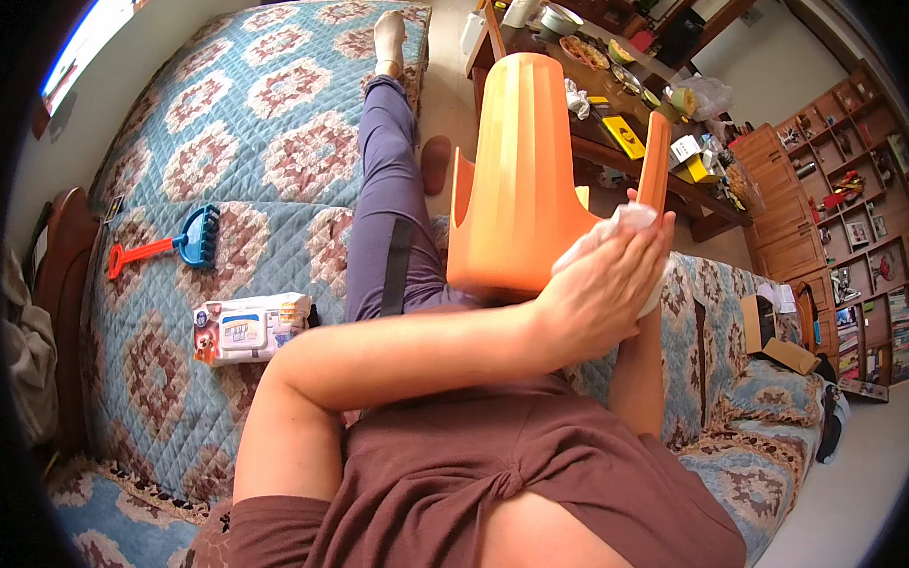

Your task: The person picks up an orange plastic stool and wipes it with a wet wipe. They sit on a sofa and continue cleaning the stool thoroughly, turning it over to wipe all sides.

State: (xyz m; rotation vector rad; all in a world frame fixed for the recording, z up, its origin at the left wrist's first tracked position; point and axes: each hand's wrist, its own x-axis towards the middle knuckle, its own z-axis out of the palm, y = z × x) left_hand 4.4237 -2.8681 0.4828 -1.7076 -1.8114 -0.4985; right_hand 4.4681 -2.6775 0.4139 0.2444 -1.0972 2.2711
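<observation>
An orange plastic stool (522, 184) is tilted over my lap, one of its legs (654, 160) pointing up at the right. My left hand (601, 279) reaches across my body and presses a crumpled white wipe (625, 222) against the lower part of that leg, its fingers together and nearly straight. Behind it, my right hand (669, 228) is mostly hidden; fingertips show on either side of the leg, around it. A pack of wet wipes (242, 330) lies on the quilted cover left of my thigh.
A toy rake (197, 237) with a red handle lies on the patterned quilted cover (285, 155). My outstretched leg (391, 188) rests along its edge, beside a slipper (436, 164) on the floor. A wooden table (607, 152) with bowls, food and boxes stands beyond the stool. An open cardboard box (791, 355) sits at right.
</observation>
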